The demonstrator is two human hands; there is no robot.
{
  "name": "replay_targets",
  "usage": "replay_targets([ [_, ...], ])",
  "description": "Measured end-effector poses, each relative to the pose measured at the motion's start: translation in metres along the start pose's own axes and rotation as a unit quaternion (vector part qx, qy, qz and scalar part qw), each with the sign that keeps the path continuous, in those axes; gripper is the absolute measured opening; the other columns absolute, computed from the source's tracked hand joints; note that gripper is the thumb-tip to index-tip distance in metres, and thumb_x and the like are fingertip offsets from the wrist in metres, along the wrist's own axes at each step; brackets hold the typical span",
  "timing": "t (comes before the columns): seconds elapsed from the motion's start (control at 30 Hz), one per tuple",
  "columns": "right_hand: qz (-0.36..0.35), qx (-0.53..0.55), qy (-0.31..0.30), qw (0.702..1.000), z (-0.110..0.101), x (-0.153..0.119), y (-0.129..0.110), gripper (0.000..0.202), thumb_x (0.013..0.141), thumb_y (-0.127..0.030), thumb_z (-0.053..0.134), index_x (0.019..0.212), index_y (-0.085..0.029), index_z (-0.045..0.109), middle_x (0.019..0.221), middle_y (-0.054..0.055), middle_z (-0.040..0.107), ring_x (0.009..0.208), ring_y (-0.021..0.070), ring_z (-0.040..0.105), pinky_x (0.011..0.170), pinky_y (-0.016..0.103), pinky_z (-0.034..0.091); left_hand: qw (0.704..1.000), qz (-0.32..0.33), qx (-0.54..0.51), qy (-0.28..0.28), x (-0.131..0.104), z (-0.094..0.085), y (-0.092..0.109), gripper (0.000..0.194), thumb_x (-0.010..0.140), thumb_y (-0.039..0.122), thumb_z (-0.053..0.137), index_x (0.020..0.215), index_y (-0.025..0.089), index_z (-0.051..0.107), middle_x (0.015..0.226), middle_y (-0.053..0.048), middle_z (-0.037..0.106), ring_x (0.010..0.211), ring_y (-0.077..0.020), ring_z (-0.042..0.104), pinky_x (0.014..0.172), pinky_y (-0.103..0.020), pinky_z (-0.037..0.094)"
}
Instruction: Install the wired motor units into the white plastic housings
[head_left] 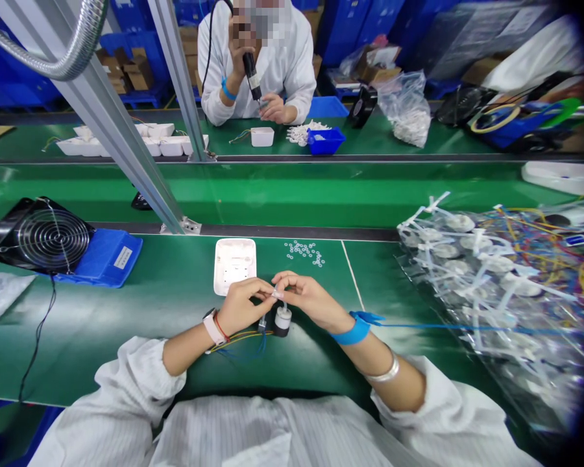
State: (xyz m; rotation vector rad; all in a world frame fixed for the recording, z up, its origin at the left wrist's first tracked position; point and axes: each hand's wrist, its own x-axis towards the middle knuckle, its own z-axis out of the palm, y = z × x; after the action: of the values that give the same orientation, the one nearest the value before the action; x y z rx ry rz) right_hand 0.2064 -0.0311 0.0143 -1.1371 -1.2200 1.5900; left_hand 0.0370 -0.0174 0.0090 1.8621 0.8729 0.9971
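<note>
My left hand (246, 308) and my right hand (309, 299) meet fingertip to fingertip over the green bench, both closed in a pinch. A short pale tube (285, 305) rises from a small white and black pump (283, 322) into the fingers of my right hand. Whatever my left fingertips pinch is too small to make out. Yellow and blue wires (248, 335) run from beside the pump under my left wrist. Just beyond my left hand lies an open white plastic housing (234, 263). Several small clear rings (302, 248) are scattered beyond my right hand.
At right, a plastic bag (496, 292) holds several tubed pumps and wires. A black fan (53, 237) and blue bin (126, 256) stand left. A metal post (121, 143) rises ahead. Across the bench, a person (257, 71) holds an electric screwdriver (252, 76). A blue cord (428, 325) trails from my right wrist.
</note>
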Motion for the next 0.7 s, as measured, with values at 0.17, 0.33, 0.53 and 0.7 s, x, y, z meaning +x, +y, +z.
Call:
replay_targets([
  [0.17,0.016,0.04,-0.024,0.999,-0.001,-0.001,0.0,0.026,0.065,-0.039,0.072,0.063,-0.016,0.06,0.093,0.004,0.053,0.091,0.0162,0.05,0.084,0.031,0.038,1.0,-0.011,-0.013,-0.006,0.001,-0.001,0.006,0.006,0.074,0.016,0.062,0.076,0.012,0.066,0.076,-0.007,0.067,0.062,-0.0107,0.063,0.058,-0.02,0.054],
  [0.33,0.0,-0.021,-0.022,1.0,-0.002,-0.005,-0.003,0.026,0.068,-0.041,0.07,0.067,-0.016,0.061,0.098,0.006,0.052,0.092,0.0174,0.051,0.083,0.031,0.041,1.0,0.011,0.014,-0.012,-0.001,-0.004,0.011,0.007,0.076,0.017,0.059,0.075,0.013,0.065,0.073,-0.005,0.066,0.062,-0.0103,0.061,0.059,-0.02,0.053],
  [0.53,-0.005,-0.077,-0.006,0.997,-0.001,-0.006,-0.004,0.03,0.069,-0.045,0.068,0.068,-0.017,0.061,0.099,0.008,0.052,0.095,0.0207,0.052,0.085,0.035,0.042,1.0,-0.002,-0.004,-0.025,-0.002,-0.003,0.008,0.008,0.076,0.018,0.059,0.079,0.013,0.065,0.074,-0.005,0.065,0.063,-0.011,0.061,0.06,-0.021,0.052],
  [0.7,-0.014,-0.08,0.014,0.997,0.001,-0.004,-0.001,0.034,0.065,-0.05,0.069,0.07,-0.018,0.061,0.109,0.011,0.051,0.103,0.0243,0.051,0.089,0.037,0.042,0.995,0.021,0.079,-0.049,0.002,-0.01,0.007,0.016,0.076,0.018,0.058,0.09,0.015,0.064,0.076,-0.004,0.064,0.067,-0.0123,0.059,0.065,-0.023,0.05],
])
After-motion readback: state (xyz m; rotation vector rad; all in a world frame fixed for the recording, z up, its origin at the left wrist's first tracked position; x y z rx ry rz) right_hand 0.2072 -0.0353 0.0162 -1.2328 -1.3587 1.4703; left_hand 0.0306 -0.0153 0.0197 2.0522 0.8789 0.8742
